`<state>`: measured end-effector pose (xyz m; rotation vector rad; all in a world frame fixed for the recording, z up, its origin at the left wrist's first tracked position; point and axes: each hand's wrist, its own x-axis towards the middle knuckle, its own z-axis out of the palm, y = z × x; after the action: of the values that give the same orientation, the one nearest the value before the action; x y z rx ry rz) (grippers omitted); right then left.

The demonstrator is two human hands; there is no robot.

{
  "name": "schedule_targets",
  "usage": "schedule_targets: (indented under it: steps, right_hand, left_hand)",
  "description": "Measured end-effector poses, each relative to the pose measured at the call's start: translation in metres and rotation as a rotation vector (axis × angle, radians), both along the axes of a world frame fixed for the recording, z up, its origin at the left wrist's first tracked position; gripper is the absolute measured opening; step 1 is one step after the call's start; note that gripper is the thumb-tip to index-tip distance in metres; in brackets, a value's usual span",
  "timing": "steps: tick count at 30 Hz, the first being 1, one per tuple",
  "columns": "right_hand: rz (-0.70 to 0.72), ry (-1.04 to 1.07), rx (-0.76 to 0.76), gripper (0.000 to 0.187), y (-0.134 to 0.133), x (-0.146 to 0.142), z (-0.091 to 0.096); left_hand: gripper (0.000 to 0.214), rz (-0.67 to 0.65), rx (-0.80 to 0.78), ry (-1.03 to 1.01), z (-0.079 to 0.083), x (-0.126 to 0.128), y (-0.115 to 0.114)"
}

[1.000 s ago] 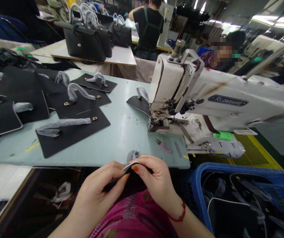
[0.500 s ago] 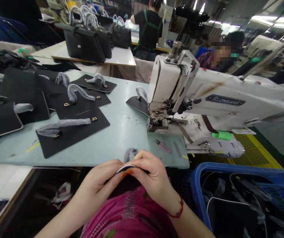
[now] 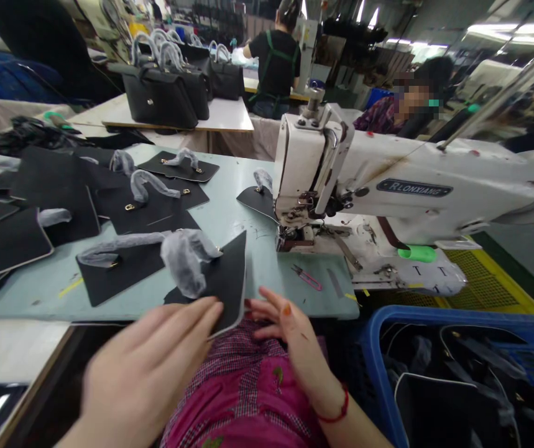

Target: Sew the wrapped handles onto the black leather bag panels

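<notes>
My left hand [image 3: 155, 367] grips the lower corner of a black leather panel [image 3: 227, 274], which stands tilted up over the near edge of the pale green table [image 3: 229, 242]. The panel carries a handle wrapped in grey foam [image 3: 185, 258]. Just right of the panel's lower edge, my right hand [image 3: 285, 323] is held with its fingers spread and nothing in them; a red cord circles its wrist. Both hands are above my lap in pink checked cloth.
A white sewing machine [image 3: 341, 168] stands to the right on the table, with pink thread snips [image 3: 308, 277] before it. Several black panels with wrapped handles [image 3: 145, 205] lie to the left. A blue basket [image 3: 378, 336] of parts is at lower right. Finished black handbags [image 3: 159, 93] and two people are behind.
The small folded edge that both hands pinched is gone from the lap. My left hand has lifted a whole panel up to the table edge, and my right hand has let go and opened.
</notes>
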<state>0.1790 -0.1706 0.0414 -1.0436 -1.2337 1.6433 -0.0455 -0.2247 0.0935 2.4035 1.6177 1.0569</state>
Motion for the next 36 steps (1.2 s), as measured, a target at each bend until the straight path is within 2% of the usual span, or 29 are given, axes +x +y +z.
schedule_targets:
  steps: [2,3,5,6,8,10,12,14,16,18,21,24,27,31,36]
  right_hand:
    - [0.055,0.160,-0.251,0.056,-0.014,-0.014,-0.015]
    - [0.042,0.161,-0.323,0.052,-0.018,-0.018,-0.027]
    - [-0.011,0.080,-0.385,0.049,-0.022,-0.019,-0.053]
    - [-0.027,0.018,-0.378,0.049,-0.022,-0.017,-0.062]
    - [0.004,-0.084,-0.303,0.047,-0.019,-0.010,-0.069]
    - [0.115,-0.128,-0.160,0.041,-0.015,-0.006,-0.058]
    - [0.241,-0.113,-0.019,0.036,-0.011,-0.007,-0.038]
    - [0.298,-0.056,0.033,0.036,-0.007,-0.012,-0.021]
    - [0.281,0.008,-0.017,0.037,-0.003,-0.018,-0.014]
    - [0.219,0.036,-0.092,0.038,0.005,-0.020,-0.014]
    - [0.085,-0.024,-0.137,0.039,0.026,-0.018,-0.018]
    - [0.013,-0.086,-0.120,0.038,0.056,-0.012,-0.015]
    - [-0.006,-0.080,-0.106,0.039,0.085,-0.007,-0.013]
    - [-0.082,-0.075,-0.084,0.044,0.109,-0.008,-0.021]
    - [-0.170,-0.067,-0.081,0.048,0.123,-0.011,-0.031]
  left_hand:
    - [0.035,-0.109,-0.031,0.179,-0.038,0.030,0.008]
    - [0.031,-0.099,-0.067,0.182,-0.060,0.040,0.007]
    - [0.026,-0.056,-0.238,0.038,-0.107,0.047,-0.004]
    - [0.028,0.032,-0.317,-0.097,-0.129,0.044,-0.014]
    - [0.041,0.309,-0.422,-0.365,-0.164,0.033,-0.035]
    - [0.053,0.490,-0.569,-0.672,-0.180,0.024,-0.049]
    - [0.060,0.561,-0.740,-1.005,-0.174,0.026,-0.049]
    - [0.060,0.554,-0.900,-1.351,-0.151,0.038,-0.035]
    - [0.057,0.505,-1.032,-1.626,-0.122,0.053,-0.011]
    - [0.046,0.487,-1.095,-1.748,-0.099,0.063,0.019]
    - [0.029,0.421,-1.049,-1.756,-0.082,0.069,0.070]
    - [0.026,0.322,-0.988,-1.743,-0.080,0.071,0.118]
    - [0.025,0.296,-0.977,-1.734,-0.079,0.073,0.155]
    - [0.024,0.296,-0.972,-1.703,-0.080,0.074,0.187]
    - [0.030,0.234,-0.953,-1.624,-0.088,0.072,0.210]
